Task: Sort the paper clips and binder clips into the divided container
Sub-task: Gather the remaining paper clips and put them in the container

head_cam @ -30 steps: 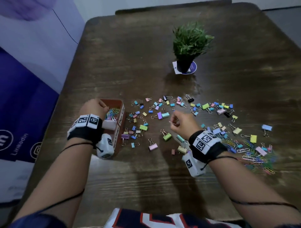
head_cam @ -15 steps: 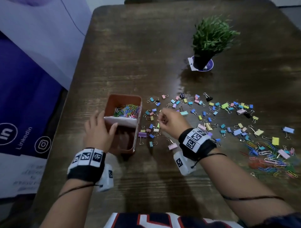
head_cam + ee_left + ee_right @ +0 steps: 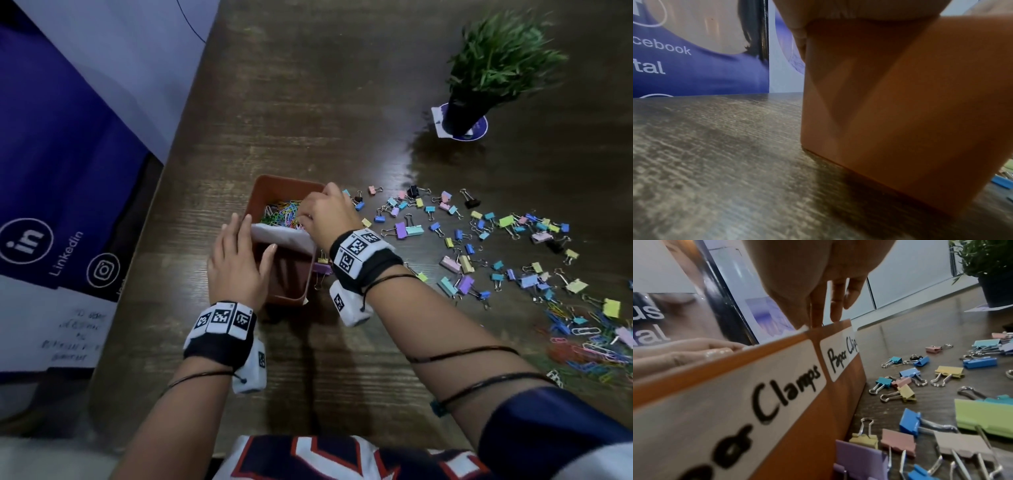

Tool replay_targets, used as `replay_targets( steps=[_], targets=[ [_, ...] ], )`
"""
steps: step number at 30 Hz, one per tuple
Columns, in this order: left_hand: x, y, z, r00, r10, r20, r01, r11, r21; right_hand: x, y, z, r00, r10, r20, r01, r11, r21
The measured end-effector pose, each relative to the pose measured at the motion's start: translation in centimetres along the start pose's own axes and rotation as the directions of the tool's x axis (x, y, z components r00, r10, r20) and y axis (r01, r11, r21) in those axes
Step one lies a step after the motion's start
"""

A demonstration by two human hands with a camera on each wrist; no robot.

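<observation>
Right hand [image 3: 327,219] grip over far compartment of container [image 3: 284,186], fingers pointing down; held item, if any: cannot tell. Left hand [image 3: 236,263] grip open, bracing container at 9 o'clock. Release low over paper clips [image 3: 282,212]. Binder clips [image 3: 459,263] scattered on surface [image 3: 342,102] toward 3 o'clock.
</observation>
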State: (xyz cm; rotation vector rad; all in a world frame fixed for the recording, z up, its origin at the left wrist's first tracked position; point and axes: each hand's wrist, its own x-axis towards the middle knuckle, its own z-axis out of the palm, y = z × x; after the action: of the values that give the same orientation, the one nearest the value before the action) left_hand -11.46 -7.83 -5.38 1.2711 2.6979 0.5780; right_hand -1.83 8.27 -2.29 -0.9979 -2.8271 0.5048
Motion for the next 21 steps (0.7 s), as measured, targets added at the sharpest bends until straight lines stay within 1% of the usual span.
replay_targets(
  steps=[2, 5, 7, 9, 12, 15, 18, 20, 21],
  targets=[
    [0.0, 0.0, 0.0, 1.000, 0.010, -0.008, -0.010, 1.000, 0.005, -0.5, 0.2, -0.1, 0.998, -0.027, -0.062, 0.032, 0.997, 0.072],
    [0.1, 0.0, 0.0, 1.000, 0.025, -0.009, -0.025, 1.000, 0.002, -2.1, 1.2, -0.8, 0.969, -0.025, -0.247, 0.087, 0.966, 0.244],
    [0.0, 0.2, -0.2, 0.999, 0.028, -0.026, -0.027, 0.999, 0.021, -3.5, 2.2, -1.4, 0.950, -0.011, -0.312, 0.107, 0.950, 0.294],
    [-0.2, 1.1, -0.6, 0.997, 0.050, -0.054, -0.047, 0.997, 0.056, -5.2, 3.5, -1.9, 0.936, -0.012, -0.351, 0.130, 0.940, 0.315],
    [-0.8, 4.7, -1.1, 0.991, 0.121, -0.054, -0.117, 0.991, 0.066, -8.4, 6.3, -2.1, 0.941, 0.010, -0.337, 0.111, 0.935, 0.338],
    [-1.8, 9.9, -0.5, 0.977, 0.212, -0.022, -0.212, 0.977, 0.013, -12.4, 9.6, -2.2, 0.961, 0.037, -0.274, 0.058, 0.941, 0.332],
    [-3.0, 14.8, 1.6, 0.932, 0.363, 0.019, -0.363, 0.932, -0.004, -16.6, 13.6, -2.4, 0.975, 0.054, -0.216, 0.016, 0.950, 0.312],
    [-4.4, 18.0, 3.3, 0.904, 0.418, 0.096, -0.417, 0.908, -0.023, -19.3, 16.5, -3.0, 0.984, 0.098, -0.148, -0.050, 0.954, 0.295],
    [-5.1, 19.5, 4.2, 0.882, 0.452, 0.132, -0.452, 0.892, -0.034, -20.6, 17.9, -3.3, 0.986, 0.120, -0.115, -0.083, 0.955, 0.285]
  ],
)
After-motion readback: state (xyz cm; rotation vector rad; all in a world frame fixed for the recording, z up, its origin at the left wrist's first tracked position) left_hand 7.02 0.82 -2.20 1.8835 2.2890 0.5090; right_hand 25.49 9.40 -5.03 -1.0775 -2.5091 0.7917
